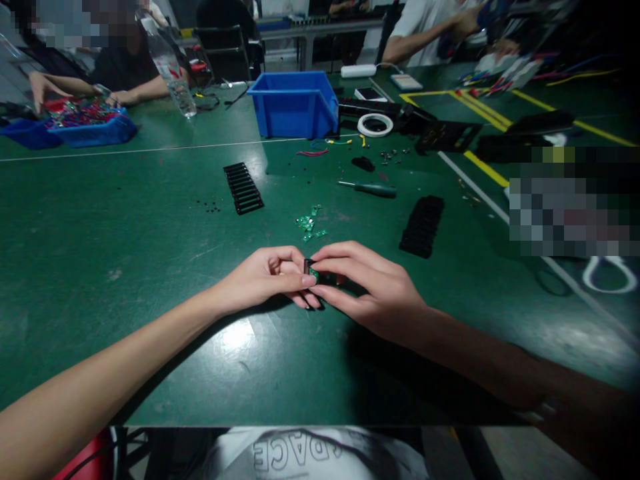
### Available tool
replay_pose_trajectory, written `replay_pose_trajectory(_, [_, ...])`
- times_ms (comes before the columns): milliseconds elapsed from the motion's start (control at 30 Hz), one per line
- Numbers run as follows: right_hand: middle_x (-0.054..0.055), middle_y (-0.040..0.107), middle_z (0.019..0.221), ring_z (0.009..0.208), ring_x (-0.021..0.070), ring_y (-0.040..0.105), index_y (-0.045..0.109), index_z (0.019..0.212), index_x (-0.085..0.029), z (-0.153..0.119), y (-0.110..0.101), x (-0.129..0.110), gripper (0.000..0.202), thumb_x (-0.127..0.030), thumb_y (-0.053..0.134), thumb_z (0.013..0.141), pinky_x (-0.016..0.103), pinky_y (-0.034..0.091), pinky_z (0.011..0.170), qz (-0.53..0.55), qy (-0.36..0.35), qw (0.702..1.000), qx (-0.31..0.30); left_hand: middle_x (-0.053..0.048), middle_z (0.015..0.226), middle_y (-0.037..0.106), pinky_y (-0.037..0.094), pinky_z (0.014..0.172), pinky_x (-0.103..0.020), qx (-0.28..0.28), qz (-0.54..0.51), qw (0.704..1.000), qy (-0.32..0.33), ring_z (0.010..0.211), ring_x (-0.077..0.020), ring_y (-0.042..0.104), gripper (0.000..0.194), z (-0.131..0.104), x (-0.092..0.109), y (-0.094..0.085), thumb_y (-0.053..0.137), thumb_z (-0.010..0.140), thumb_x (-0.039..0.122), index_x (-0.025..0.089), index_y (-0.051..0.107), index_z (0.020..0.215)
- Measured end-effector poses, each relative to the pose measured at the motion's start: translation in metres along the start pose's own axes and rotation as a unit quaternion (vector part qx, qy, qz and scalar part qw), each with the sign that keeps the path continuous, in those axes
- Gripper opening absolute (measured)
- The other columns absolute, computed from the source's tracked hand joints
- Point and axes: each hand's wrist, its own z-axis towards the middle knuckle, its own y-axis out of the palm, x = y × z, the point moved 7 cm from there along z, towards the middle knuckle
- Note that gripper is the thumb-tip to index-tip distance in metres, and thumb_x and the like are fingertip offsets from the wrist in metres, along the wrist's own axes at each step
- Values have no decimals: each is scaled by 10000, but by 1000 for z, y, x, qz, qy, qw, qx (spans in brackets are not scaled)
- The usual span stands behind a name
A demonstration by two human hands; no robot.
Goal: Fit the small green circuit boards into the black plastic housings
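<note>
Near the front of the green table, my left hand (280, 275) grips a small black plastic part (307, 265), thumb on top and fingers curled beneath. A little green circuit board (313, 274) sits at that part. My right hand (373, 283) meets it from the other side, its thumb and fingertips closed around the board. The fingers hide much of both pieces. Just beyond the hands lies a loose pile of small green circuit boards (306, 224). A black slotted frame (243, 188) is farther left, and a stack of black plastic parts (423, 225) lies to the right.
A screwdriver (373, 189) lies beyond the boards, with scattered screws and short wires behind it. Farther back stand a blue bin (295, 107), a roll of white tape (375, 125) and a plastic bottle (175, 80). At the far left, a person's hands are near a blue tray (97, 131) of wires.
</note>
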Motion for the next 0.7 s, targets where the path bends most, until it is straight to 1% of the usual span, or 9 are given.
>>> replay_pose_trajectory(267, [120, 715, 1116, 1045, 176, 686, 715, 1076, -119, -1, 0, 0, 191, -164, 707, 890, 276, 545, 954, -31, 5, 1000, 0, -82, 801, 757, 634, 754, -290, -2, -10, 1000, 6, 806, -197, 775, 191, -1, -1, -2, 708, 910, 230, 116, 558, 939])
replay_pose_trajectory(467, [118, 723, 1113, 1034, 182, 695, 715, 1063, -132, -1, -1, 0, 182, -175, 713, 886, 286, 557, 946, -36, 6, 999, 7, -78, 807, 755, 632, 777, -283, -3, -13, 1000, 7, 841, -203, 776, 162, -1, -2, -2, 694, 919, 208, 112, 565, 945])
replay_pose_trajectory(700, [104, 721, 1117, 1036, 188, 698, 702, 1075, -160, -1, -1, -1, 177, -185, 696, 900, 302, 572, 937, -39, -2, 999, 1, -87, 808, 763, 631, 750, -272, 3, -4, 1000, 0, 796, -182, 770, 183, 0, -1, -2, 711, 907, 224, 107, 572, 931])
